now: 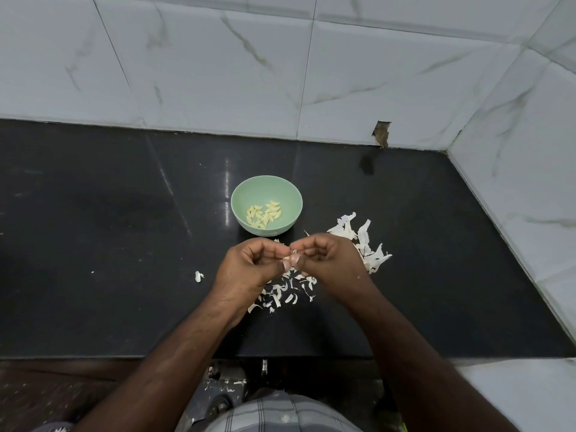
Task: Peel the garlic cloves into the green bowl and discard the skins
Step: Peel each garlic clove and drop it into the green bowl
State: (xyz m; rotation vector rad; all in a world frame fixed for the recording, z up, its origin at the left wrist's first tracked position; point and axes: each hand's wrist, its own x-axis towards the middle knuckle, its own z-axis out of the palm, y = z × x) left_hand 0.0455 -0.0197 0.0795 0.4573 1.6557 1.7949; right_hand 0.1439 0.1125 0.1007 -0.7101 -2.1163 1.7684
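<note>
A green bowl [266,188] stands on the black counter, holding several peeled garlic cloves [264,214]. Just in front of it, my left hand [249,266] and my right hand [330,260] meet above the counter. Both pinch one small garlic clove [287,259] between their fingertips; the clove is mostly hidden by the fingers. White garlic skins [288,291] lie scattered under my hands, and a larger heap of skins [364,241] lies to the right of the bowl.
One stray skin [198,276] lies left of my hands. The black counter [93,244] meets a white tiled wall at the back and on the right, with a chipped hole [381,134] at the wall's base. Its front edge runs just below my forearms.
</note>
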